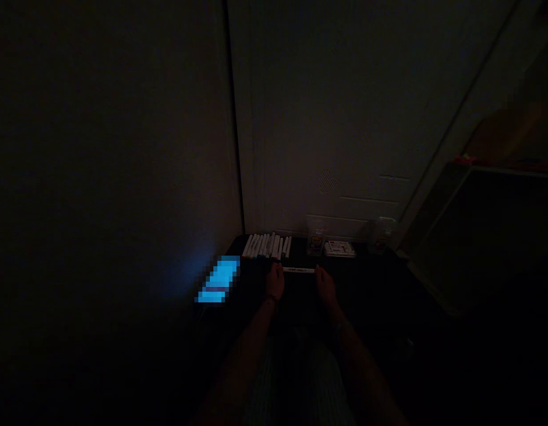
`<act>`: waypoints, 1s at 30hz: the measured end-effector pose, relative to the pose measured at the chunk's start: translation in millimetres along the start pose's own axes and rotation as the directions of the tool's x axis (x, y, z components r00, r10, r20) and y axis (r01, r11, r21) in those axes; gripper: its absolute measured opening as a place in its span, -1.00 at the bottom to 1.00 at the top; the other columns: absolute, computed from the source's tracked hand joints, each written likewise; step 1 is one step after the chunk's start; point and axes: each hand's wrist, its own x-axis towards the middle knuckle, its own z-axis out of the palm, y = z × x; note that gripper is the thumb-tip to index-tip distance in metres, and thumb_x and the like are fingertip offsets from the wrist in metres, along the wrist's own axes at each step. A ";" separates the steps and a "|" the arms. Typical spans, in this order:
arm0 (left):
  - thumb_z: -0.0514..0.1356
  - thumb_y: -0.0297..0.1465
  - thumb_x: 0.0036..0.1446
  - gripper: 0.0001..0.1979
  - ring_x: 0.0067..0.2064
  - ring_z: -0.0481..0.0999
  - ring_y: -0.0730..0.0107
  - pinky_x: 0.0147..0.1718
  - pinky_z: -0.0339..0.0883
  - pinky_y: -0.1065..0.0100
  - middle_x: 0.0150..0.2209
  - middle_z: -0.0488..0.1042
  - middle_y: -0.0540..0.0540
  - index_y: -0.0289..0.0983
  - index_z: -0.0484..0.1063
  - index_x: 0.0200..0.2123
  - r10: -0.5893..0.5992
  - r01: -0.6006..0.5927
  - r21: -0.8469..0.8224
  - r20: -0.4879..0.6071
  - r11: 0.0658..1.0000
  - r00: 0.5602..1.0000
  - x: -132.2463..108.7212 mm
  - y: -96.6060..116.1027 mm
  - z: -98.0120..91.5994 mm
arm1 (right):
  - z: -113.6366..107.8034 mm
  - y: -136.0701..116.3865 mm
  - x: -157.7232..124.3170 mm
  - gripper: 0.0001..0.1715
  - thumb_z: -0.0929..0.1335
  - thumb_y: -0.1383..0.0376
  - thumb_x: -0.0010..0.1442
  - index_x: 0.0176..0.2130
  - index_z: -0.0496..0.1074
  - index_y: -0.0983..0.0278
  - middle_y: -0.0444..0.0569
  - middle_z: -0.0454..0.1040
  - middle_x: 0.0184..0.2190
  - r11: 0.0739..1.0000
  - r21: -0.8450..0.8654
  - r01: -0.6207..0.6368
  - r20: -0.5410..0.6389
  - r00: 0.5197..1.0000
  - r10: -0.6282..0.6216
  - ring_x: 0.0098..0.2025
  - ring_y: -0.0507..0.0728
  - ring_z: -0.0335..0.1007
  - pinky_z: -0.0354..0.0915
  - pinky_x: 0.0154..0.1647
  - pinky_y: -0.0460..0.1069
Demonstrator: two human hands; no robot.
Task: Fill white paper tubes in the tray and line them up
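Observation:
In dim light, a white marker [299, 270] lies level between my two hands, dark print along its barrel. My left hand [275, 282] is closed around its left end. The right end sits in the closed fingers of my right hand [326, 285]. Just beyond my left hand, several white markers [265, 245] lie side by side in a row on the dark tabletop [362, 281]. The finer placement of my fingers is lost in the darkness.
A clear plastic pouch [317, 238] stands by the wall, with a flat white labelled case [340, 248] beside it. Another clear pouch [383, 234] is farther right. At left glows a blurred bright screen [218, 281]. A pale wall [327, 118] closes off the back.

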 end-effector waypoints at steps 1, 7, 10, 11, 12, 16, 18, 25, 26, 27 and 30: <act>-0.09 -0.30 0.16 -0.76 -0.54 0.31 0.48 -0.52 0.07 0.48 -0.57 0.34 -0.02 -0.28 0.31 -0.35 -0.007 0.007 0.002 0.000 1.000 1.000 -0.1 0.3 -0.1 | -0.2 -0.3 0.0 -0.45 0.02 -0.01 0.18 -0.34 0.36 0.25 -0.06 0.42 -0.41 1.000 0.003 0.000 0.007 1.000 0.000 -0.38 0.05 0.28 0.15 -0.33 -0.11; -0.11 -0.28 0.17 -0.73 -0.52 0.30 0.50 -0.49 0.09 0.48 -0.54 0.34 -0.02 -0.28 0.31 -0.35 0.022 -0.022 -0.001 -0.016 1.000 1.000 1.5 -2.7 0.2 | 0.6 0.6 0.2 -0.43 0.01 -0.03 0.17 -0.27 0.38 0.23 -0.06 0.43 -0.35 0.999 0.030 -0.027 0.043 0.999 0.026 -0.32 0.06 0.30 0.16 -0.30 -0.10; -0.14 -0.27 0.18 -0.71 -0.50 0.31 0.49 -0.49 0.10 0.48 -0.53 0.34 -0.02 -0.28 0.30 -0.32 0.027 -0.027 -0.034 -0.009 0.999 1.000 2.3 -5.9 1.6 | 0.3 1.1 0.5 -0.42 0.02 -0.04 0.16 -0.25 0.39 0.21 -0.06 0.44 -0.32 0.998 0.036 -0.048 0.079 0.996 0.045 -0.29 0.08 0.32 0.17 -0.30 -0.09; -0.14 -0.26 0.18 -0.70 -0.50 0.32 0.48 -0.49 0.10 0.48 -0.53 0.34 -0.02 -0.28 0.29 -0.31 0.028 -0.028 -0.041 0.001 0.999 1.000 2.5 -6.7 2.2 | 0.1 1.0 0.7 -0.42 0.02 -0.05 0.16 -0.25 0.40 0.21 -0.05 0.44 -0.32 0.998 0.035 -0.058 0.083 0.995 0.055 -0.29 0.09 0.32 0.17 -0.30 -0.09; -0.15 -0.26 0.18 -0.70 -0.50 0.32 0.48 -0.49 0.10 0.48 -0.53 0.34 -0.02 -0.28 0.29 -0.30 0.027 -0.027 -0.045 0.009 0.999 1.000 2.5 -7.2 2.8 | -0.1 0.7 1.1 -0.41 0.02 -0.05 0.15 -0.26 0.40 0.22 -0.04 0.44 -0.33 0.997 0.030 -0.072 0.083 0.994 0.069 -0.30 0.09 0.32 0.18 -0.30 -0.09; -0.15 -0.25 0.18 -0.71 -0.47 0.34 0.46 -0.47 0.11 0.47 -0.49 0.36 -0.04 -0.27 0.28 -0.29 0.033 -0.031 -0.061 0.027 0.998 0.999 2.1 -7.1 3.9 | -1.0 -1.3 2.0 -0.39 0.03 -0.06 0.14 -0.29 0.42 0.23 -0.02 0.45 -0.35 0.993 0.021 -0.116 0.067 0.991 0.114 -0.30 0.10 0.33 0.18 -0.31 -0.09; -0.14 -0.25 0.18 -0.71 -0.46 0.34 0.46 -0.47 0.11 0.47 -0.49 0.35 -0.04 -0.27 0.28 -0.30 0.034 -0.032 -0.066 0.027 0.997 0.999 1.9 -6.5 3.6 | -1.4 -2.5 1.6 -0.39 0.03 -0.07 0.13 -0.29 0.42 0.23 -0.04 0.45 -0.35 0.992 0.029 -0.126 0.066 0.990 0.124 -0.31 0.10 0.34 0.18 -0.33 -0.09; -0.12 -0.26 0.17 -0.72 -0.50 0.31 0.49 -0.50 0.10 0.48 -0.52 0.33 -0.01 -0.27 0.29 -0.34 0.039 -0.037 -0.065 0.028 0.997 0.999 1.0 -3.1 1.5 | -1.8 -5.2 -1.6 -0.38 0.05 -0.12 0.09 -0.41 0.41 0.23 -0.11 0.44 -0.46 0.991 0.017 -0.131 0.073 0.989 0.129 -0.39 0.07 0.32 0.15 -0.42 -0.12; -0.12 -0.27 0.17 -0.73 -0.50 0.31 0.49 -0.49 0.10 0.48 -0.52 0.33 -0.01 -0.27 0.29 -0.34 0.037 -0.036 -0.069 0.025 0.997 0.999 0.9 -2.3 1.3 | -1.7 -5.3 -1.9 -0.38 0.05 -0.12 0.10 -0.41 0.41 0.23 -0.10 0.43 -0.46 0.992 0.017 -0.124 0.072 0.990 0.122 -0.40 0.07 0.32 0.15 -0.42 -0.12; -0.11 -0.28 0.16 -0.74 -0.49 0.31 0.49 -0.49 0.11 0.49 -0.52 0.34 -0.01 -0.28 0.29 -0.33 0.036 -0.035 -0.075 0.023 0.997 0.999 0.8 -1.5 1.0 | -1.7 -5.3 -2.2 -0.38 0.04 -0.12 0.10 -0.42 0.40 0.23 -0.10 0.43 -0.46 0.993 0.019 -0.114 0.074 0.991 0.112 -0.39 0.07 0.31 0.15 -0.42 -0.12; -0.10 -0.28 0.16 -0.74 -0.48 0.32 0.48 -0.48 0.12 0.49 -0.52 0.34 -0.02 -0.28 0.30 -0.34 0.025 -0.023 -0.083 0.023 0.996 0.999 0.4 0.2 0.5 | -1.7 -5.3 -2.7 -0.38 0.03 -0.11 0.12 -0.40 0.39 0.23 -0.08 0.44 -0.43 0.995 0.009 -0.103 0.063 0.993 0.102 -0.38 0.07 0.31 0.15 -0.41 -0.12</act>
